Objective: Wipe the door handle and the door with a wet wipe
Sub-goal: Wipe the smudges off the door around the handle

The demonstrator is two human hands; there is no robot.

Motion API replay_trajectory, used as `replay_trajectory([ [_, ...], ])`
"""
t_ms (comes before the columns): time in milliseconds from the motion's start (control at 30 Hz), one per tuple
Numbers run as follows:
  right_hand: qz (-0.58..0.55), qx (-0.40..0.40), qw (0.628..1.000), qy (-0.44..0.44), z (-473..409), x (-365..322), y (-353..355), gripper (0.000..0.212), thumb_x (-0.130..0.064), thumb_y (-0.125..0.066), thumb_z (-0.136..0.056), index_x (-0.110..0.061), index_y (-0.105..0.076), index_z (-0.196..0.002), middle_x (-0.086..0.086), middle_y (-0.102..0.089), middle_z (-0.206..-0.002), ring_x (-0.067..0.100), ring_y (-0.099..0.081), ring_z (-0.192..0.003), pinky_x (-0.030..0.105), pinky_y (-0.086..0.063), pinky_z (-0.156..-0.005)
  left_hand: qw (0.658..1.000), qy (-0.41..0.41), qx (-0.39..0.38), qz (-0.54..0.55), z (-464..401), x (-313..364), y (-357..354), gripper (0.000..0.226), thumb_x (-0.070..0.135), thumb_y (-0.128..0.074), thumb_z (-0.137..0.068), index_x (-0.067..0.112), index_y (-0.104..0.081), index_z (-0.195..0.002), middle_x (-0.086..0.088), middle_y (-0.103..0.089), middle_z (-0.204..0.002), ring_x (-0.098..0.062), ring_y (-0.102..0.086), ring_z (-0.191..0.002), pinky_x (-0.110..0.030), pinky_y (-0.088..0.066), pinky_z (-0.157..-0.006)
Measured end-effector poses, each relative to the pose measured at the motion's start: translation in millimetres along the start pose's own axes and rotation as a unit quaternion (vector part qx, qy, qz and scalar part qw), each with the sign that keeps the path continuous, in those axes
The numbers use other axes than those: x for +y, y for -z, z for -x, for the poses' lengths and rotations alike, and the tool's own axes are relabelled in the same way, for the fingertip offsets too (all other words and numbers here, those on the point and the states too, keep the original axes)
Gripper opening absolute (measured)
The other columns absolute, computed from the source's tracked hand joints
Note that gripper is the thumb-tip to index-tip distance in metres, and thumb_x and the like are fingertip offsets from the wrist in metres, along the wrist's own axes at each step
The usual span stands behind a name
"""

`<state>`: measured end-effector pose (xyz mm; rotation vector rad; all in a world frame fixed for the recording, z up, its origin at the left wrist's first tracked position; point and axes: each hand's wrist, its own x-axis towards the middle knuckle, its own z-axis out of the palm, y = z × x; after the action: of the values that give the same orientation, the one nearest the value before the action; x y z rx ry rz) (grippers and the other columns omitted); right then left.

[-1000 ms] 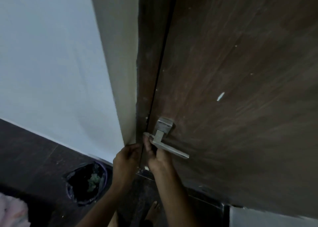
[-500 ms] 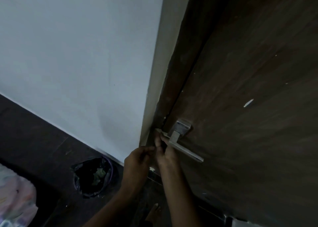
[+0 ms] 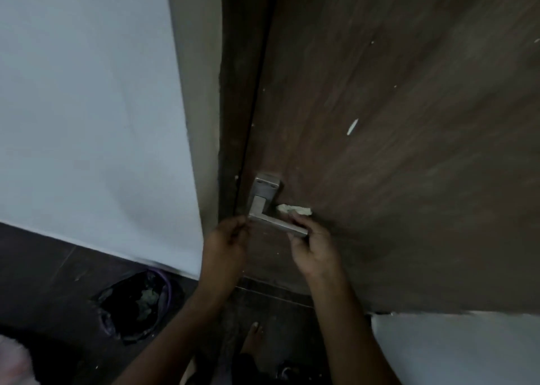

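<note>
Brown wood grain, flecked with pale specks, was shown across the door beside a white wall and dark floor. The metal handle was pinched at its corner by the left hand, while a crumpled wet wipe was pressed behind the lever by the right hand. A black-lined bin was seen below.

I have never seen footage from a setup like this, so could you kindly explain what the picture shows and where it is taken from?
There is no machine here: a person wears a camera on the head, looking down at two bare hands. The brown door fills the right side, with a metal door handle near its edge. The right hand presses a pale wet wipe behind the lever. The left hand pinches at the lever's near end; whether it holds anything is unclear. On the dark floor sits a bin lined with a black bag.
</note>
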<state>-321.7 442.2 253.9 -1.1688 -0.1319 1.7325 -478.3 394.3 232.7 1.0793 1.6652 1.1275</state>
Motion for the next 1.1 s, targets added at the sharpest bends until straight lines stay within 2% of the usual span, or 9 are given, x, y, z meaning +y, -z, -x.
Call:
replay_trajectory([
  [67,-0.058,0.014,0.998,-0.009,6,-19,-3,0.016,0.010,-0.064,-0.075,0.008,-0.073,-0.087,0.023,-0.074,-0.099,0.027,-0.076,-0.084,0.035,-0.064,-0.076,0.999,0.015,0.007,0.047,1,1,3,0.026,0.013,-0.056,-0.096,0.029,-0.073,-0.108,0.008,-0.075,-0.103,-0.007,-0.067,-0.098,-0.016,-0.050,-0.083],
  [133,-0.047,0.027,0.999,-0.001,14,-27,-6,0.017,0.009,-0.064,-0.079,0.009,-0.069,-0.095,0.022,-0.073,-0.096,0.029,-0.073,-0.087,0.039,-0.063,-0.080,0.998,0.020,0.014,0.061,1,2,7,0.028,0.012,-0.056,-0.096,0.031,-0.074,-0.106,0.005,-0.076,-0.104,-0.012,-0.068,-0.100,-0.028,-0.052,-0.090],
  [233,0.014,0.043,0.999,-0.007,25,-28,-10,0.009,0.000,-0.065,-0.086,-0.002,-0.074,-0.086,0.011,-0.076,-0.080,0.019,-0.076,-0.074,0.041,-0.059,-0.084,0.997,0.022,0.026,0.065,3,5,10,0.028,0.012,-0.057,-0.096,0.033,-0.074,-0.102,0.007,-0.076,-0.102,-0.012,-0.068,-0.099,-0.031,-0.053,-0.092],
  [367,0.114,0.076,0.990,-0.035,28,-23,-19,0.004,-0.017,-0.075,-0.081,-0.019,-0.073,-0.078,-0.005,-0.076,-0.077,0.013,-0.069,-0.093,0.044,-0.039,-0.097,0.996,0.029,0.036,0.082,7,7,13,0.031,0.009,-0.058,-0.095,0.037,-0.074,-0.096,0.014,-0.077,-0.096,-0.008,-0.069,-0.096,-0.030,-0.054,-0.091],
  [533,0.182,0.123,0.972,-0.079,30,-21,-41,0.007,-0.013,-0.076,-0.081,-0.016,-0.070,-0.079,0.001,-0.071,-0.078,0.016,-0.065,-0.078,0.028,-0.047,-0.064,0.994,0.027,0.037,0.098,11,6,14,0.035,0.009,-0.060,-0.094,0.041,-0.073,-0.092,0.019,-0.076,-0.093,-0.007,-0.069,-0.096,-0.032,-0.054,-0.094],
  [733,0.190,0.128,0.943,0.243,42,-27,-55,0.016,-0.006,-0.085,-0.070,-0.010,-0.079,-0.084,0.002,-0.080,-0.081,0.013,-0.077,-0.076,0.015,-0.053,-0.060,0.995,-0.045,0.048,0.076,15,17,19,0.042,0.006,-0.058,-0.095,0.047,-0.071,-0.099,0.018,-0.074,-0.106,0.000,-0.067,-0.103,-0.020,-0.052,-0.091],
  [833,0.267,0.143,0.882,0.362,42,-11,-66,0.012,-0.003,-0.081,-0.078,-0.011,-0.078,-0.085,-0.001,-0.078,-0.075,0.005,-0.075,-0.075,0.014,-0.057,-0.065,0.994,-0.080,0.052,0.045,14,24,15,0.045,0.003,-0.056,-0.094,0.045,-0.068,-0.103,0.018,-0.073,-0.110,0.005,-0.065,-0.103,-0.009,-0.050,-0.088],
  [967,0.375,0.180,0.799,0.434,48,15,-78,0.014,-0.006,-0.076,-0.084,-0.016,-0.076,-0.094,-0.010,-0.075,-0.086,-0.001,-0.072,-0.078,0.010,-0.057,-0.067,0.992,-0.091,0.073,0.036,22,22,28,0.041,0.000,-0.055,-0.092,0.033,-0.071,-0.111,0.019,-0.072,-0.110,0.006,-0.064,-0.102,-0.012,-0.051,-0.089],
  [1100,0.515,0.145,0.588,0.607,44,19,-86,0.014,-0.005,-0.074,-0.085,-0.009,-0.076,-0.098,0.004,-0.073,-0.096,0.010,-0.069,-0.087,0.020,-0.058,-0.072,0.993,-0.086,0.076,0.015,28,16,25,0.043,-0.002,-0.056,-0.091,0.033,-0.072,-0.110,0.018,-0.072,-0.108,0.008,-0.064,-0.101,-0.012,-0.051,-0.088],
])
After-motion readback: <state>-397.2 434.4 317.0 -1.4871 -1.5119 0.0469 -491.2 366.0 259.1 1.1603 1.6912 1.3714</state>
